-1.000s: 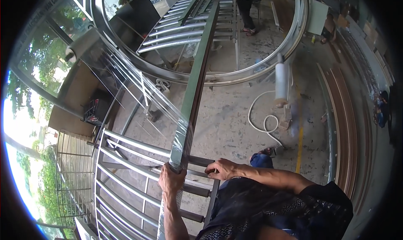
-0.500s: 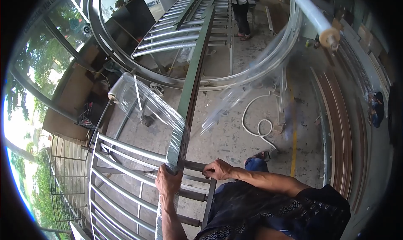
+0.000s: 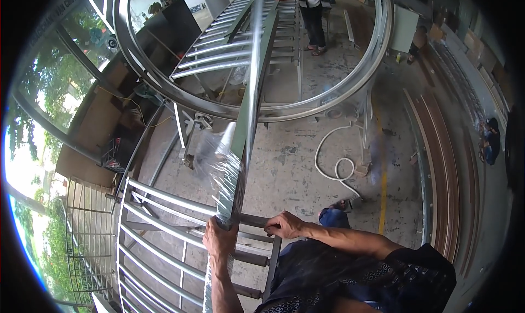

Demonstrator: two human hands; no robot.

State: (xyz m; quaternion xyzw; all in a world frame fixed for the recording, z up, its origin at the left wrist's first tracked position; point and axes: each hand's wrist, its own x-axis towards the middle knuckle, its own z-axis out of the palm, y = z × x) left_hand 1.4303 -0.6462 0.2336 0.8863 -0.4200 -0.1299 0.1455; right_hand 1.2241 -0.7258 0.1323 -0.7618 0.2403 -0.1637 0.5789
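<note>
left hand (image 3: 220, 237) clasps a film-wrapped green beam (image 3: 239, 140); right hand (image 3: 285, 224), curled, rests against a metal rack (image 3: 172, 196), grip unclear.

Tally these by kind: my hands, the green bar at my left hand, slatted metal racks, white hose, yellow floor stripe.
Hands, left hand and right hand: 2
Green bar: 1
Slatted racks, near rack and far rack: 2
White hose: 1
Yellow stripe: 1
Total: 7

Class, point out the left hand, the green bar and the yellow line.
Left hand (image 3: 220, 239), head view: back of the hand.
Green bar (image 3: 239, 140), head view: green top face.
Yellow line (image 3: 383, 187), head view: lower stretch.
</note>
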